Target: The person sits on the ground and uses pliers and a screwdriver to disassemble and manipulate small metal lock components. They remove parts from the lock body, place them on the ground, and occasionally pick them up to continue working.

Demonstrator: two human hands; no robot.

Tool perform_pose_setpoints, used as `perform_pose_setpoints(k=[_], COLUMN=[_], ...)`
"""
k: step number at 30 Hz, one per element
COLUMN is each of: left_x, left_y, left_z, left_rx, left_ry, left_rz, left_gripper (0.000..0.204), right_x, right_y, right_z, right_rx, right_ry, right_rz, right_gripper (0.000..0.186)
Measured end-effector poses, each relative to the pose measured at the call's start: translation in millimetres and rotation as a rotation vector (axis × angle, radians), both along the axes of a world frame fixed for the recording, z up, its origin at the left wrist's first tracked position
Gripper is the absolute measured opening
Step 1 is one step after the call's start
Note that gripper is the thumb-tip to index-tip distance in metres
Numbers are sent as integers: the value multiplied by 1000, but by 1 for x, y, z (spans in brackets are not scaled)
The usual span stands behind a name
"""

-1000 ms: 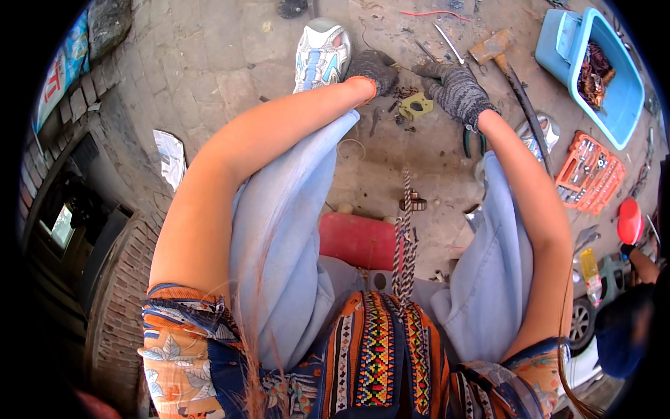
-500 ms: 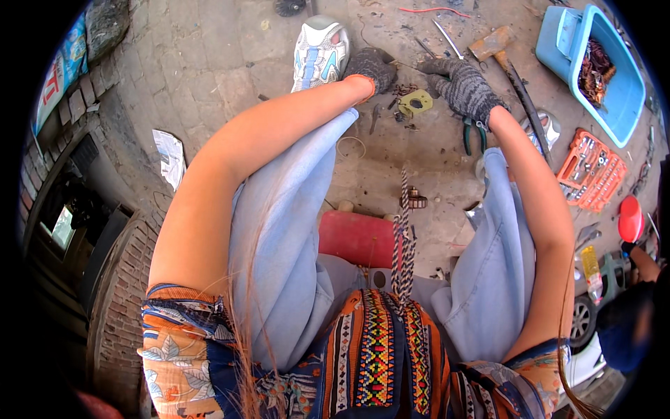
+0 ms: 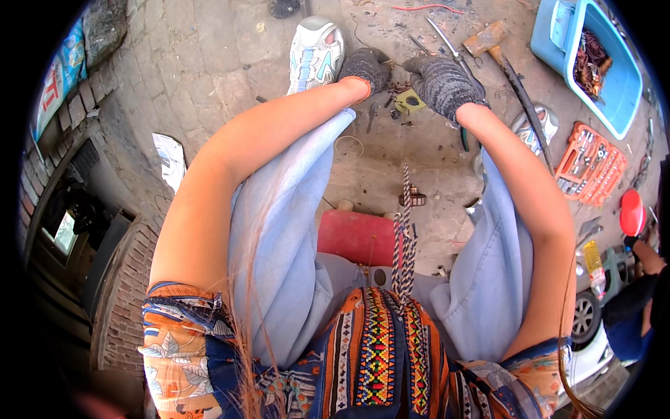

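Note:
Both my hands wear dark grey knit gloves and work low over the ground, close together. My left hand, beside my white shoe, has its fingers curled toward the right hand; what they hold is hidden. My right hand is bent palm down, its fingertips drawn in near the left ones, with a thin dark piece faintly visible between the two. Under the right wrist shows a green-black handle of pliers, mostly covered; whether they are held I cannot tell. Just below the hands lies a yellowish plate with a hole, among small dark bits.
To the right lie a hammer, a long thin metal tool, an orange socket set and a blue tub holding copper-brown scrap. A red seat is under me. Another person's arm shows at the far right.
My right hand has turned and moved slightly left, closer to the left hand, now covering more of the pliers. My left hand stays in nearly the same place.

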State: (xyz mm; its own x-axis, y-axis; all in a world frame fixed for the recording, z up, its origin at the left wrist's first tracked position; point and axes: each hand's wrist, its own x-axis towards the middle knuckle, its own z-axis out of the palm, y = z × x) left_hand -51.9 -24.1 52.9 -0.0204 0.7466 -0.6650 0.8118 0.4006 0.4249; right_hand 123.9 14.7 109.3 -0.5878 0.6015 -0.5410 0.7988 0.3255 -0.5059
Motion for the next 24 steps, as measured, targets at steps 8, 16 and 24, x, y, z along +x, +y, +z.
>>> perform_pose_setpoints(k=[8,16,24], left_x=[-4,-29,-57], left_y=[-9,-16,-29], left_z=[-1,93,103], left_rx=[-176,-671,-643], left_ry=[-152,-376,-593], left_rz=[84,375,556], left_gripper=[34,26,28], right_x=[-4,9,10], right_y=[-18,-31,-15], right_z=[11,-16,2], right_rx=[-31,160,-44], right_ry=[-139,-45,50], right_rz=[140,206,31], right_gripper=[51,39,38])
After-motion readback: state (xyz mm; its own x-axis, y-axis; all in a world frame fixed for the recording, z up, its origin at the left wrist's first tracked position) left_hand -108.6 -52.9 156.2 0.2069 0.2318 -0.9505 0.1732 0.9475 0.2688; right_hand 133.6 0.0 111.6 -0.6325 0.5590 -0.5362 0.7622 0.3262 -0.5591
